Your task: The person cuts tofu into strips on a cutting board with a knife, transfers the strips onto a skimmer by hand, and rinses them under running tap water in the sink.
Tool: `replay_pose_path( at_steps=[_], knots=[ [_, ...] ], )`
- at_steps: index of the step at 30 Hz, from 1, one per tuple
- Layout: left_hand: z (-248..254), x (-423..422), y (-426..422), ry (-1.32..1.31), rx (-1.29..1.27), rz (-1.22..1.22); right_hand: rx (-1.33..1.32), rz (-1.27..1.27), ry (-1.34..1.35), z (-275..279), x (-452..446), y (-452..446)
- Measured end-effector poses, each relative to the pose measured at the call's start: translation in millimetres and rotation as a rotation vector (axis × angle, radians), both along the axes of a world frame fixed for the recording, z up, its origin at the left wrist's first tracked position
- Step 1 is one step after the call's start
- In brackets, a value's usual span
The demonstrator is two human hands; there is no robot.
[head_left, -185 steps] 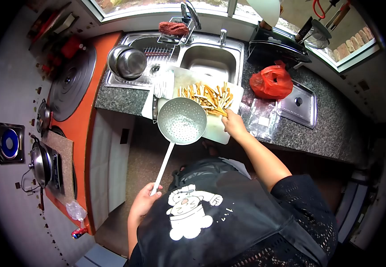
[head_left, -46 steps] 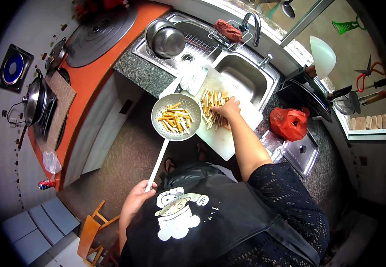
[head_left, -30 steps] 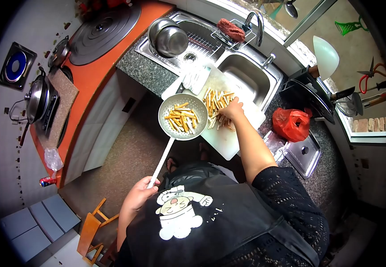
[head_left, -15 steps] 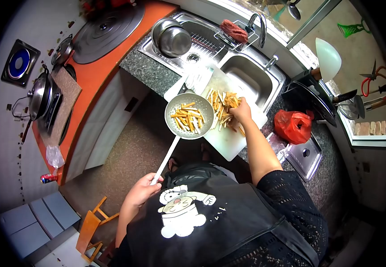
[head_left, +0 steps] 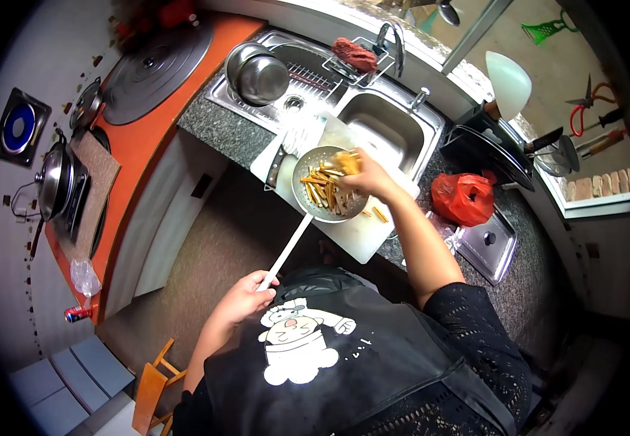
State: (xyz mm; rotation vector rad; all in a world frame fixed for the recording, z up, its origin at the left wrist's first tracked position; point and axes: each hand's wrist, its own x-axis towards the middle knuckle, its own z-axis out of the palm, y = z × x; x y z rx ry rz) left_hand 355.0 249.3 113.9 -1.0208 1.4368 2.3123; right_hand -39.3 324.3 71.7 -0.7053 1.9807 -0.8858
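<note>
My left hand [head_left: 257, 291] is wrapped round the long pale handle of a perforated strainer ladle [head_left: 318, 155]. Cut food strips [head_left: 320, 185], yellow-brown with white sides, lie in its bowl. Over the bowl's right side, my right hand [head_left: 362, 178] is closed around a bunch of the same strips, blurred by motion. Below the ladle is a white cutting board [head_left: 358, 240], partly hidden by the bowl and my right forearm. A few strips [head_left: 379, 214] remain visible on the board near my wrist. A dark-handled knife [head_left: 277, 168] lies at the board's left end.
Behind the board is a steel sink [head_left: 380, 120] with a faucet; metal bowls [head_left: 264, 78] stand on its drainboard. To the right are a red plastic bag [head_left: 464, 198] and a metal lid [head_left: 490, 243]. A lidded wok [head_left: 57, 178] sits on the left counter.
The ladle has moved right, over the board. My right hand has lifted a bunch of strips off the board to the bowl, and far fewer strips show on the board.
</note>
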Motion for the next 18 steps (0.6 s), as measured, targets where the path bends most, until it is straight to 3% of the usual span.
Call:
replay_pose_path(
  at_steps=[2,3,8,12,14,18],
  knots=[
    [-3,-6,-1,0.024,-0.011,-0.013,-0.035,0.227,0.402,-34,0,-5],
    [-4,-9,-2,0.034,-0.017,-0.017,0.065,0.215,0.452,-8,9,-4],
    [3,-6,-5,-0.012,0.017,0.023,-0.045,-0.196,0.309,0,-23,29],
    [26,11,-6,-0.040,0.053,0.148,0.372,0.008,0.501,-74,-42,88],
    [28,26,-5,-0.065,0.023,0.191,0.550,0.038,0.492,-77,-9,96],
    [36,56,-6,-0.128,-0.048,0.262,0.499,-0.029,0.615,-118,28,102]
  ],
)
